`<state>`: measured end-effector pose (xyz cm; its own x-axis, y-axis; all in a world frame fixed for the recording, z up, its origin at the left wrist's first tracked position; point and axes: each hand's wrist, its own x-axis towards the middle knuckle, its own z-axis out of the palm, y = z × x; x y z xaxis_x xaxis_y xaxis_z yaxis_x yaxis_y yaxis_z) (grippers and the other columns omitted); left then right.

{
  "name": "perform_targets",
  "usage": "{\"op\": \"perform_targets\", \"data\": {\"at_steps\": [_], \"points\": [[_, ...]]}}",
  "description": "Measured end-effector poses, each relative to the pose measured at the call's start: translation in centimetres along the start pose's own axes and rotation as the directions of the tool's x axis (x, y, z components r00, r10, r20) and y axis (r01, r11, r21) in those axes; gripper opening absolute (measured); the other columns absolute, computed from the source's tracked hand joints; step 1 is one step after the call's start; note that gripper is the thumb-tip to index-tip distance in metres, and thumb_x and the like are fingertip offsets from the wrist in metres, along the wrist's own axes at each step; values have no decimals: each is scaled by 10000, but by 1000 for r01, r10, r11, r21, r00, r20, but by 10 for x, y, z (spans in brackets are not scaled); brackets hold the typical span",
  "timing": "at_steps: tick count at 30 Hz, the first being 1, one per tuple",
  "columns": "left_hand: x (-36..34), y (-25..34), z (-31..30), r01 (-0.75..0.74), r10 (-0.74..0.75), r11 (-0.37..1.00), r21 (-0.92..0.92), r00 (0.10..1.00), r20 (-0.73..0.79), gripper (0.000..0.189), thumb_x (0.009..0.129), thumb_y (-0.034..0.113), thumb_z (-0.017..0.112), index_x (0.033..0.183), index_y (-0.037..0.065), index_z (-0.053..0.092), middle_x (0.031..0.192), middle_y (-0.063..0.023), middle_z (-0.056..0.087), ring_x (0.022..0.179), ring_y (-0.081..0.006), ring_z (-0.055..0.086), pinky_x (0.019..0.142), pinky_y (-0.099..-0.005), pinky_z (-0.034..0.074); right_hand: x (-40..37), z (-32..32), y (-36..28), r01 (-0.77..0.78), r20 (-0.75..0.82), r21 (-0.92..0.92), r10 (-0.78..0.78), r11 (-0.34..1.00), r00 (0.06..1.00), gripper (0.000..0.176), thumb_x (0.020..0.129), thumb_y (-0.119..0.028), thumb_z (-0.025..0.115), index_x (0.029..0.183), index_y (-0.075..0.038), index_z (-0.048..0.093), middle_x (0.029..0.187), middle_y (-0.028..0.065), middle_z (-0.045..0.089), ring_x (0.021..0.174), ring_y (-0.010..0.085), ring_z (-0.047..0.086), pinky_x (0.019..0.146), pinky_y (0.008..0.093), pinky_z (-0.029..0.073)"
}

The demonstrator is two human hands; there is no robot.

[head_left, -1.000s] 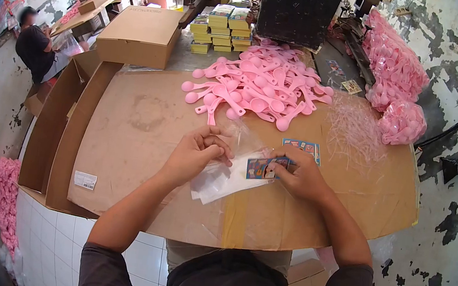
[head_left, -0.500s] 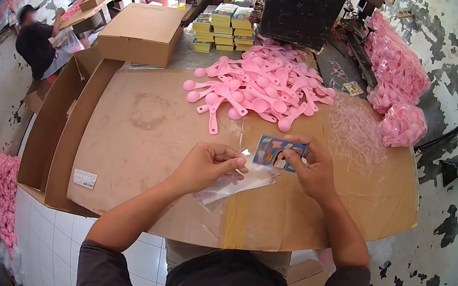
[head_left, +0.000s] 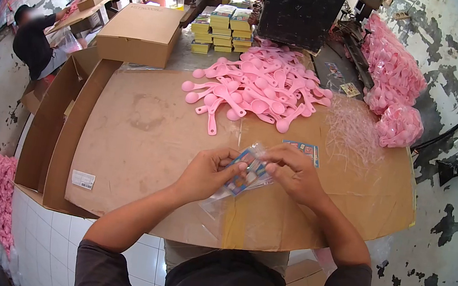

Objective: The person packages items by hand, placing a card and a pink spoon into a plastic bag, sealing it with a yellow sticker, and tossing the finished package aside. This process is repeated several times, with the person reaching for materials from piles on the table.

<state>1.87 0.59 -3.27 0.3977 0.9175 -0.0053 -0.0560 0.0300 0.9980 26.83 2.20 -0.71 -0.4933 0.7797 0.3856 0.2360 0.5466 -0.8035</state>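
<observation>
My left hand [head_left: 210,175] is closed, thumb and fingers pinching a small clear plastic bag [head_left: 252,186]. A blue printed card [head_left: 236,186] lies tilted in or against this bag; glare on the film hides which. My right hand [head_left: 294,175] is at the bag's upper right edge, its thumb and forefinger drawn together on the film. Just beyond its knuckles a second blue card [head_left: 311,153] shows, partly covered by the hand. Ahead of both hands is a heap of pink plastic measuring spoons [head_left: 260,86].
A cardboard sheet [head_left: 134,153] covers the table. On it are loose clear strips [head_left: 356,131]. Around it are a closed carton [head_left: 139,31], an open carton [head_left: 63,137], card stacks [head_left: 222,22] and bagged pink spoons [head_left: 400,125]. A co-worker [head_left: 35,42] stands far left.
My right hand has moved from gripping the blue card to the bag's edge. A card now shows at the bag by my left hand, and another lies beyond my right hand.
</observation>
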Motion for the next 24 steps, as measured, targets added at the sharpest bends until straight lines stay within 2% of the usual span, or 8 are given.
{"op": "perform_targets", "data": {"at_steps": [3, 6, 9, 12, 15, 20, 21, 24], "points": [[-3, 6, 0, 68, -69, 997, 36, 998, 5, 236, 1043, 163, 650, 1169, -34, 678, 975, -69, 770, 787, -46, 671, 662, -207, 528, 7, -7, 14, 62, 191, 2, -61, 998, 980, 157, 964, -98, 673, 1088, -21, 729, 1076, 105, 703, 1052, 241, 662, 891, 390, 521], [-3, 7, -3, 72, -72, 997, 27, 997, -1, 241, 1043, 168, 651, 1167, -37, 675, 961, -73, 769, 782, -51, 675, 653, -215, 532, 32, -42, 55, 77, -3, -457, -88, 886, 996, 180, 926, -56, 653, 1094, -28, 711, 1180, 116, 683, 1153, 295, 623, 986, 425, 477], [-2, 9, -7, 105, -105, 994, -8, 994, 4, 247, 1039, 162, 655, 1176, -42, 666, 964, -90, 767, 809, -69, 690, 682, -234, 552, 52, -71, 83, 117, -23, -813, -233, 570, 972, 260, 882, -31, 650, 1139, -41, 690, 1217, 122, 673, 1150, 318, 604, 1001, 424, 461], [-2, 8, -9, 84, -84, 995, -47, 996, -2, 246, 1036, 166, 661, 1177, -35, 665, 953, -78, 766, 786, -59, 684, 661, -219, 543, 58, -79, 95, 140, 36, -805, -187, 577, 982, 272, 837, 18, 660, 1105, -21, 677, 1154, 144, 677, 1122, 331, 623, 992, 436, 483], [-3, 10, -13, 46, -48, 998, -52, 998, -31, 252, 1030, 173, 672, 1184, -27, 664, 948, -58, 764, 764, -47, 678, 637, -204, 532, 49, -87, 67, 192, 105, -779, -177, 596, 979, 340, 871, -16, 670, 1209, -55, 680, 1096, 126, 679, 1072, 339, 624, 956, 428, 479], [-2, 8, -11, -4, -2, 997, -82, 998, -68, 275, 1030, 167, 674, 1213, -37, 654, 972, -68, 760, 807, -64, 693, 685, -212, 559, 24, -71, -12, 36, 117, -455, 20, 890, 993, 276, 930, -29, 663, 1202, -35, 709, 975, 122, 638, 869, 289, 632, 760, 378, 503], [-2, 6, -9, -13, 9, 998, -68, 998, -62, 277, 1031, 164, 672, 1219, -38, 654, 974, -70, 759, 815, -67, 695, 690, -215, 562, 20, -64, -22, -12, 131, -381, 66, 925, 989, 260, 941, -31, 660, 1195, -31, 716, 953, 120, 630, 828, 275, 628, 723, 366, 501], [-2, 5, -7, -29, 28, 999, -31, 999, -43, 281, 1034, 161, 666, 1232, -39, 657, 981, -73, 757, 833, -69, 698, 697, -219, 567, 14, -50, -35, 8, 100, -315, 25, 949, 995, 249, 949, -30, 652, 1183, -47, 733, 927, 109, 610, 787, 239, 608, 703, 347, 489]]}}
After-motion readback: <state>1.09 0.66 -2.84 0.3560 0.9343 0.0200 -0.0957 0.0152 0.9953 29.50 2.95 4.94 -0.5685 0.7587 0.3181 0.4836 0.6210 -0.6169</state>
